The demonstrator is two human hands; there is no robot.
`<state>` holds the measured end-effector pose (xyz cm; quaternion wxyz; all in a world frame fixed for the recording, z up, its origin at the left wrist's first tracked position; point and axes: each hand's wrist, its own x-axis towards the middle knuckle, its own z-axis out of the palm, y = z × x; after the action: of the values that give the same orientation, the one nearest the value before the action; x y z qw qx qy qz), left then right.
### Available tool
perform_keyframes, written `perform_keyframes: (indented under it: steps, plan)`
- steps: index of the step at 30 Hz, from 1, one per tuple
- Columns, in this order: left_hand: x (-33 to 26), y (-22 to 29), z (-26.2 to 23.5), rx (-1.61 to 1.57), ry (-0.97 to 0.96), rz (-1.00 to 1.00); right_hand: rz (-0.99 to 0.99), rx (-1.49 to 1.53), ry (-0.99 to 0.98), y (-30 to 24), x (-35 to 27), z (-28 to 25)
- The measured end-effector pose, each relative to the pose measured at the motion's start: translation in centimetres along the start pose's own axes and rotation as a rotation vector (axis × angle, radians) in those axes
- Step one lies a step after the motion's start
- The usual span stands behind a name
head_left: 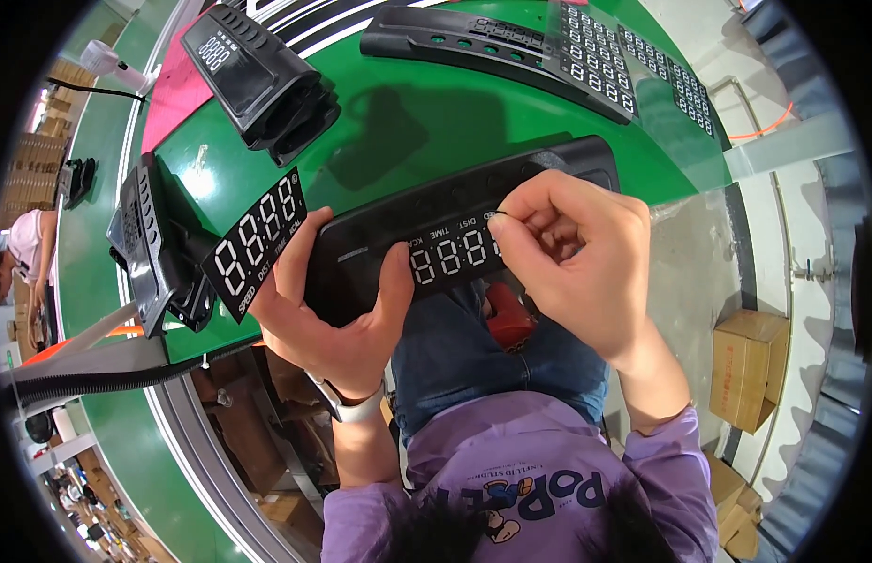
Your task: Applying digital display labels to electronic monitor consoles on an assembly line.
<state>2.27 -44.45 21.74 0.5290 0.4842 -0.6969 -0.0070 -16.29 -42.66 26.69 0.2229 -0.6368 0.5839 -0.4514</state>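
A long black plastic console housing (361,220) is tilted in front of me at the green table's near edge. My left hand (337,324) grips its left end, with the thumb on the face. Between that hand's fingers is also a loose black display sticker (257,239) with white digit outlines, sticking out to the left. A matching display sticker (450,258) lies along the housing's lower face. At its right end my right hand (581,249) has thumb and forefinger pinched together. Whatever is between those fingertips is too small to make out.
More black console housings stand on the green table (539,117): one (257,80) at the back left, one (159,235) at the left, one (492,56) at the back. A clear sheet of display stickers (633,66) overlaps the back one. Cardboard boxes (750,366) sit at the right.
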Motion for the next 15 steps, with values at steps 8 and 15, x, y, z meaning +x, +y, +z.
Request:
perform_keyframes:
  steps: [8,15]
  plan:
    - [-0.30,-0.20,0.07,0.034,0.028,0.026,-0.039,-0.030,0.020,0.37,-0.07,0.38]
    - [-0.03,0.00,-0.04,0.068,0.011,0.039,-0.014,-0.040,0.019,0.32,-0.09,0.44]
